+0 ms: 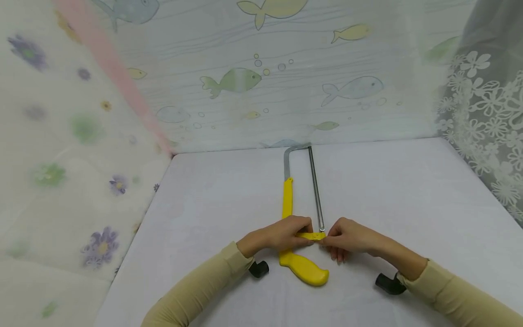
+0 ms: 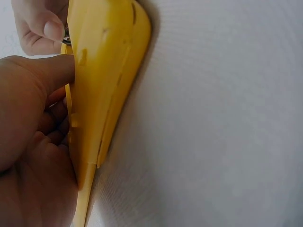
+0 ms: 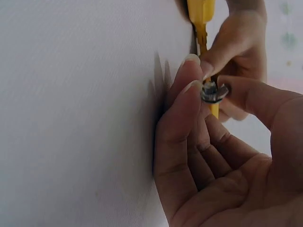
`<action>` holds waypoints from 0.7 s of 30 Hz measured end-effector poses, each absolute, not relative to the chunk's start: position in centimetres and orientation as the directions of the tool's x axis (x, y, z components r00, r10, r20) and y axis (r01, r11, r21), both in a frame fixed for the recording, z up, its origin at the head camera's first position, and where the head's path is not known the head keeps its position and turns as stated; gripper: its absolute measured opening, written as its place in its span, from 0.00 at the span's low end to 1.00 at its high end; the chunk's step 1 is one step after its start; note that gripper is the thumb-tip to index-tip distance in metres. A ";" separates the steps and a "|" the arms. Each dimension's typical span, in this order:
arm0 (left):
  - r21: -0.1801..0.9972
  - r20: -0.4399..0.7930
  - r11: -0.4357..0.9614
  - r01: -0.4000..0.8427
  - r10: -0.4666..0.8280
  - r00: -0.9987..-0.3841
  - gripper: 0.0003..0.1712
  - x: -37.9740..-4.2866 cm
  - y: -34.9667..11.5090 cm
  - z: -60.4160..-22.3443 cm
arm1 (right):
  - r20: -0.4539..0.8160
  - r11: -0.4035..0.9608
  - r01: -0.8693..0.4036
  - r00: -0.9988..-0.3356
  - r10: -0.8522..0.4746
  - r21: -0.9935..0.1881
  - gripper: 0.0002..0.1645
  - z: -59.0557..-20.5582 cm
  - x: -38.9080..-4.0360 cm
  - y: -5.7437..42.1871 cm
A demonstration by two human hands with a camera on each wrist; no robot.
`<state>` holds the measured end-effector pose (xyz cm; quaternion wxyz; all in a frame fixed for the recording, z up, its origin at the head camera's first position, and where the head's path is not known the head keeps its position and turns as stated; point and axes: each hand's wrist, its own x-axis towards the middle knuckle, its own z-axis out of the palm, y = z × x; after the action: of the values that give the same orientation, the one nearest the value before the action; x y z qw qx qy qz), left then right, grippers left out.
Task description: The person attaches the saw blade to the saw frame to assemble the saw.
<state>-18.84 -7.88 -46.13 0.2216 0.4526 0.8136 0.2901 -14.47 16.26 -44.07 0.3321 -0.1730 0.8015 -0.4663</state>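
Observation:
A hacksaw lies flat on the table, its yellow handle (image 1: 308,271) toward me and its grey metal frame (image 1: 287,163) reaching to the back. Its blade (image 1: 316,190) runs along the right side. My left hand (image 1: 282,234) grips the yellow cross arm near the blade's front end, thumb against the yellow frame (image 2: 92,109) in the left wrist view. At the end of that arm, my right hand (image 1: 353,237) pinches a small metal wing nut (image 3: 213,93) between thumb and fingers. In the head view the fingers hide this nut.
A white cloth covers the table (image 1: 220,186). Behind it hangs a fish-print curtain (image 1: 286,104), with a flowered cloth (image 1: 61,136) at the left and lace (image 1: 490,100) at the right. Black wrist devices, left (image 1: 259,269) and right (image 1: 390,284), sit under the forearms.

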 end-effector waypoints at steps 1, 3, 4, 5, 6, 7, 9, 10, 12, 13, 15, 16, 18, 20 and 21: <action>0.672 -0.098 0.423 0.608 0.865 -0.493 0.06 -18.8 -7.9 -46.1 | -0.367 0.503 0.026 -0.716 -0.594 -0.864 0.17 -44.1 -14.5 16.4; 0.670 -0.101 0.427 0.608 0.863 -0.494 0.06 -18.8 -7.9 -46.1 | -0.356 0.487 0.016 -0.702 -0.617 -0.874 0.16 -44.1 -14.7 16.8; 0.669 -0.102 0.427 0.608 0.863 -0.495 0.06 -18.8 -7.9 -46.1 | -0.351 0.473 0.016 -0.694 -0.629 -0.881 0.15 -44.1 -14.8 17.0; 0.668 -0.101 0.427 0.609 0.863 -0.494 0.06 -18.9 -7.9 -46.1 | -0.345 0.459 0.018 -0.687 -0.640 -0.888 0.14 -44.1 -14.8 17.2; 0.669 -0.102 0.427 0.608 0.863 -0.494 0.06 -18.8 -7.9 -46.0 | -0.338 0.445 0.021 -0.681 -0.650 -0.895 0.13 -44.1 -14.9 17.4; 0.670 -0.102 0.427 0.607 0.863 -0.495 0.06 -18.8 -7.9 -46.0 | -0.332 0.430 0.024 -0.676 -0.658 -0.902 0.12 -44.2 -15.0 17.5; 0.672 -0.101 0.426 0.606 0.863 -0.494 0.07 -18.8 -7.8 -46.0 | -0.322 0.400 0.038 -0.667 -0.672 -0.916 0.11 -44.2 -15.1 17.7; 0.673 -0.101 0.425 0.606 0.864 -0.494 0.07 -18.8 -7.8 -46.0 | -0.317 0.388 0.043 -0.662 -0.679 -0.921 0.11 -44.3 -15.2 17.8; 0.674 -0.102 0.426 0.604 0.863 -0.494 0.07 -18.8 -7.8 -46.0 | -0.309 0.361 0.057 -0.651 -0.693 -0.931 0.10 -44.4 -15.2 17.9; 0.672 -0.103 0.427 0.605 0.863 -0.495 0.07 -18.8 -7.7 -46.1 | -0.306 0.350 0.062 -0.645 -0.700 -0.935 0.10 -44.4 -15.2 18.0; 0.670 -0.104 0.430 0.605 0.861 -0.497 0.07 -18.8 -7.8 -46.1 | -0.300 0.335 0.068 -0.635 -0.712 -0.940 0.10 -44.4 -15.2 18.1; 0.669 -0.105 0.432 0.605 0.860 -0.499 0.07 -18.8 -7.8 -46.1 | -0.296 0.331 0.065 -0.632 -0.716 -0.941 0.10 -44.5 -15.3 18.1; 0.667 -0.104 0.434 0.605 0.859 -0.501 0.07 -18.8 -7.8 -46.0 | -0.290 0.333 0.055 -0.632 -0.718 -0.942 0.10 -44.5 -15.3 18.1; 0.668 -0.105 0.436 0.603 0.857 -0.504 0.07 -18.7 -7.9 -46.0 | -0.290 0.351 0.033 -0.639 -0.713 -0.936 0.09 -44.5 -15.3 18.0; 0.670 -0.105 0.436 0.601 0.857 -0.505 0.07 -18.7 -7.9 -46.0 | -0.286 0.364 0.013 -0.644 -0.709 -0.931 0.09 -44.6 -15.3 18.0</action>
<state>-18.73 -7.88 -46.00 0.2214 0.4458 0.8179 0.2887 -15.26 18.00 -44.56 0.3517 -0.2330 0.7472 -0.5136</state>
